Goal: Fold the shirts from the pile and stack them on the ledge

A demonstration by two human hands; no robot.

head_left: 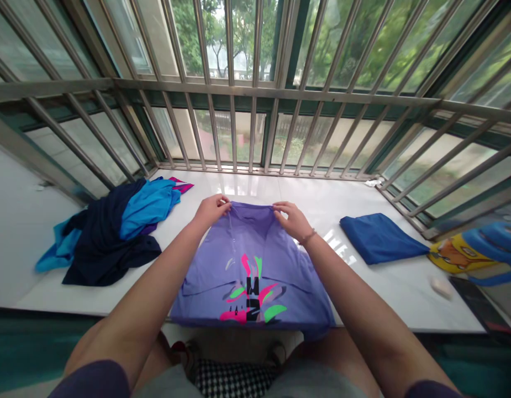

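A purple T-shirt (214,265) with a pink, green and black print lies spread on the white ledge, its lower part reaching the front edge. At its far left corner, my left hand (214,211) pinches the cloth between thumb and fingers. My right hand (294,220) grips the far right corner the same way, and a thin bracelet circles that wrist. Between both hands the far edge of the shirt is drawn nearly straight. Creases run across the fabric below.
A heap of navy and bright blue clothes (110,232) lies at left. To the right are a folded blue cloth (382,237), a yellow and blue bottle (479,249), a small pale object (441,287) and a dark phone (483,307). Metal window bars (255,130) rise behind the ledge (263,185).
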